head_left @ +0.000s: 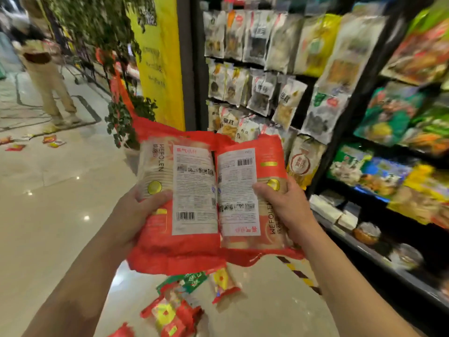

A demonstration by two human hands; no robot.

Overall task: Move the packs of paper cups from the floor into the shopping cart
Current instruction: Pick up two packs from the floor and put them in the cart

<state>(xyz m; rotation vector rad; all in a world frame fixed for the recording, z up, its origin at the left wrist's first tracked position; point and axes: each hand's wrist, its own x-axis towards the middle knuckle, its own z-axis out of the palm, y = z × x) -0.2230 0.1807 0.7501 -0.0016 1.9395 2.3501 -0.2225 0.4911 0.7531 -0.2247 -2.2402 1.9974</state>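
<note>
I hold two red packs of paper cups side by side at chest height, white label sides facing me. My left hand (143, 210) grips the left pack (184, 190) at its left edge. My right hand (284, 205) grips the right pack (243, 188) at its right edge. Below them, several more red and yellow packs (175, 310) lie in a heap on the glossy floor, one (224, 285) a little apart to the right. No shopping cart is in view.
A black shelf unit (364, 242) full of bagged goods runs along the right. A yellow pillar (160, 62) and a leafy plant (126, 117) stand ahead. A person (46, 76) walks at far left, with small red packets (52, 140) scattered on the floor nearby.
</note>
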